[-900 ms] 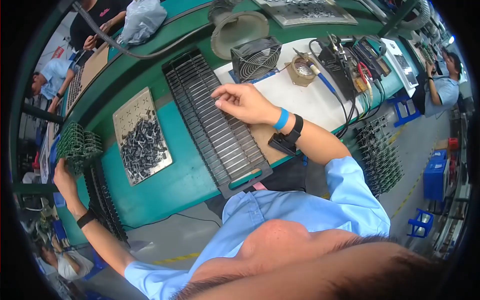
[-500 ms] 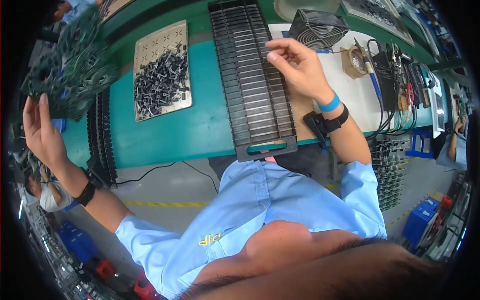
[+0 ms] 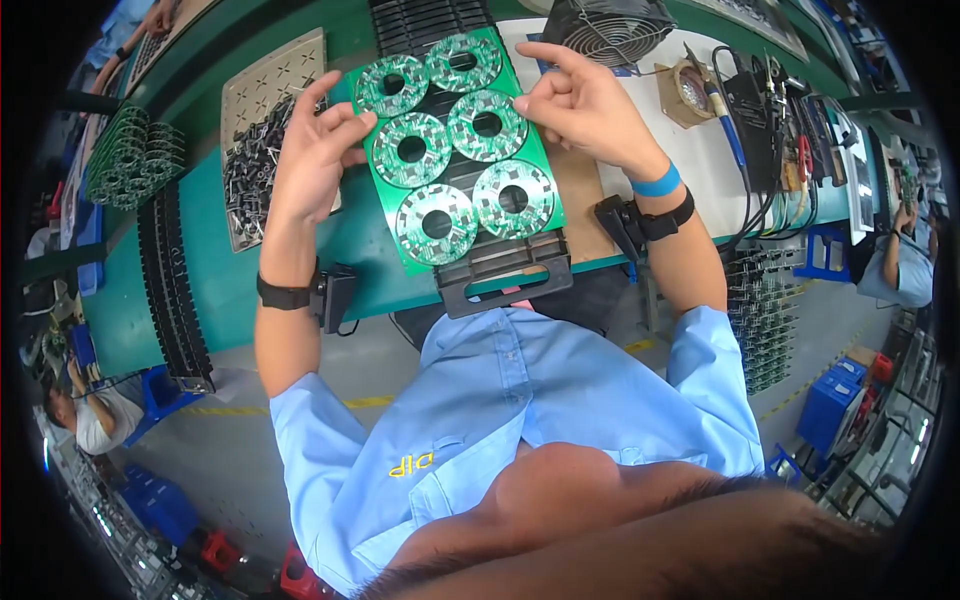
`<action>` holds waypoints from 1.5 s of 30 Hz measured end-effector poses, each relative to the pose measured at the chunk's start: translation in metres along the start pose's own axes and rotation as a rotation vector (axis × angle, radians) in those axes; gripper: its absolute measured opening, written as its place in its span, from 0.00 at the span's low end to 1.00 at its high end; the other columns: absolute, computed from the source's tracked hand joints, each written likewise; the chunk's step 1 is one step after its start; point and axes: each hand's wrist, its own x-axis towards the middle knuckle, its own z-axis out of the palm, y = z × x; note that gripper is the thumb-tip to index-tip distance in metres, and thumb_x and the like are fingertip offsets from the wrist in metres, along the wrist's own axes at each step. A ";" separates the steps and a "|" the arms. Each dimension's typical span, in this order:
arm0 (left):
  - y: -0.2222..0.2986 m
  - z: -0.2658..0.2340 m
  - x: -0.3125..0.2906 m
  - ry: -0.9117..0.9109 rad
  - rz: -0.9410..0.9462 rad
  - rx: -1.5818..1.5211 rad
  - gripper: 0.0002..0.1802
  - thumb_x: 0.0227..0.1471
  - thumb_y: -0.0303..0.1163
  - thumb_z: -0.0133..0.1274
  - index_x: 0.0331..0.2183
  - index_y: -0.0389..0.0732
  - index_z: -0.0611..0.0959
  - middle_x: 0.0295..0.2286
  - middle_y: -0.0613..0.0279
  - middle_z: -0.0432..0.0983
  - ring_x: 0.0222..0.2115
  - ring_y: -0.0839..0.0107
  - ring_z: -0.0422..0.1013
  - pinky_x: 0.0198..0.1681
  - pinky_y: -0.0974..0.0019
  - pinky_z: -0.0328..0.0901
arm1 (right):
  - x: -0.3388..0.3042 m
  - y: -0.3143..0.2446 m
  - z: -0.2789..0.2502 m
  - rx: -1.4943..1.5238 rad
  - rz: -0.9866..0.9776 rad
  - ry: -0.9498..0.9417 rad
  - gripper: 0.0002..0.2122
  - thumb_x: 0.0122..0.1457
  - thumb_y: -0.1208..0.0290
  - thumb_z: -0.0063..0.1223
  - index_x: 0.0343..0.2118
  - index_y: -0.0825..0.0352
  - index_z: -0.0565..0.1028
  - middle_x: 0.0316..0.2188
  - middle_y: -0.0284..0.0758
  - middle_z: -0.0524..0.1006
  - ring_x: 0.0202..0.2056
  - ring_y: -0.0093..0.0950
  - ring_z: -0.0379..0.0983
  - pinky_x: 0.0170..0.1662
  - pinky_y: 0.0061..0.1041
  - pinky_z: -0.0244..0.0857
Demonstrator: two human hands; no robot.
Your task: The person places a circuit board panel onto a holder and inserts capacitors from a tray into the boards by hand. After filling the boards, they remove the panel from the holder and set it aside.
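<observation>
A green circuit board panel (image 3: 425, 165) with several round, ring-shaped boards spans my two hands over a black slotted rack (image 3: 428, 25). My left hand (image 3: 318, 150) pinches its left edge near the far end, thumb on the edge and index finger raised. On the opposite edge my right hand (image 3: 580, 105) grips with the thumb, its index finger stretched out. The undersides of both grips are hidden. Much of the rack is covered by the panel, but its handle end shows near me. Whether the panel rests on the rack I cannot tell.
Left of the panel stands a beige tray (image 3: 235, 105) of black two-legged components. Farther left are stacked green boards (image 3: 135, 160) and a black slotted rail (image 3: 170, 290). A fan (image 3: 615, 40), a soldering iron (image 3: 730, 125) and hand tools lie to the right. Other people work nearby.
My left hand has come from the green boards at far left to the rack, bringing a circuit board panel. My right hand has closed on the panel's right edge.
</observation>
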 end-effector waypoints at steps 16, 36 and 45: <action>-0.020 0.010 -0.002 0.081 0.211 0.771 0.41 0.56 0.36 0.69 0.64 0.26 0.71 0.27 0.64 0.76 0.21 0.82 0.72 0.27 0.71 0.66 | 0.005 0.014 -0.007 -0.326 0.019 -0.071 0.31 0.61 0.80 0.56 0.69 0.73 0.64 0.25 0.26 0.76 0.29 0.14 0.70 0.36 0.18 0.68; 0.027 -0.090 -0.055 0.447 0.553 1.277 0.27 0.54 0.40 0.70 0.52 0.41 0.83 0.41 0.55 0.81 0.45 0.56 0.74 0.49 0.57 0.69 | 0.005 0.011 -0.003 -0.309 -0.050 0.028 0.23 0.68 0.71 0.61 0.63 0.70 0.71 0.26 0.22 0.73 0.27 0.10 0.65 0.32 0.14 0.61; 0.015 -0.095 -0.049 0.244 0.523 1.585 0.40 0.49 0.46 0.72 0.61 0.46 0.78 0.56 0.49 0.74 0.59 0.47 0.66 0.63 0.52 0.61 | 0.004 0.010 0.002 -0.375 -0.095 0.016 0.20 0.68 0.71 0.62 0.60 0.69 0.75 0.27 0.22 0.73 0.28 0.10 0.65 0.33 0.14 0.62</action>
